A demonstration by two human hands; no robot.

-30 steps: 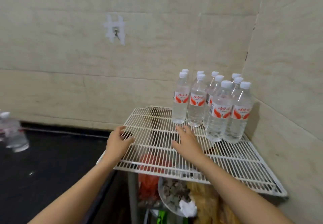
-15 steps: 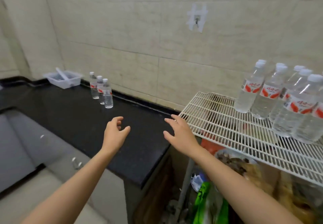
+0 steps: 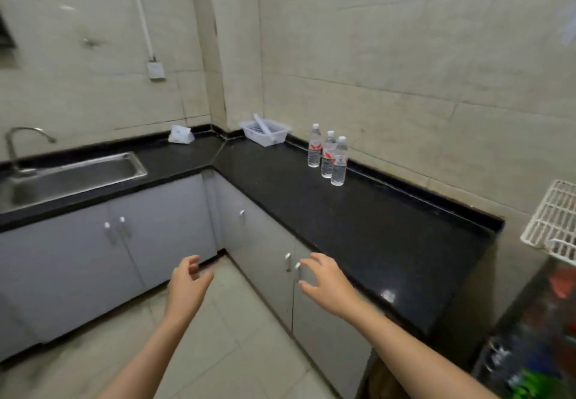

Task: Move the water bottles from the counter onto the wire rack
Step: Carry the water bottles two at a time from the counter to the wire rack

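Left hand (image 3: 188, 285): low centre of the frame, empty, fingers loosely curled and spread wide, held over the pale tiled floor (image 3: 224, 345), touching nothing.

Right hand (image 3: 327, 283): just right of it, empty, fingers splayed wide, held in front of the grey cabinet doors (image 3: 265, 252) and their small metal handles, beside the front edge of the bench (image 3: 389, 233). Both forearms bare, entering from the bottom edge.

Bench: L-shaped, black speckled stone, glossy, with a raised black lip along the wall. Bare stretch between the hands and the bottles; nothing stands in the way.

Water bottles (image 3: 328, 155): three, clear plastic, white caps, red-and-white labels, upright in a close diagonal row near the wall, centre right of the frame, well apart from both hands.

White plastic basket (image 3: 265, 132): slotted, rectangular, in the bench corner left of the bottles, a white stick-like item lying in it.

White packet (image 3: 180, 135): soft, crumpled, on the bench against the wall further left.

Sink (image 3: 71, 177): stainless steel, rectangular, sunk into the bench at left, curved metal tap behind it.

Wire rack (image 3: 551, 221): white coated grid, only its corner showing at the right edge; blurred coloured items beneath.

Walls: beige tile, a white pipe running down to a socket plate, upper left.
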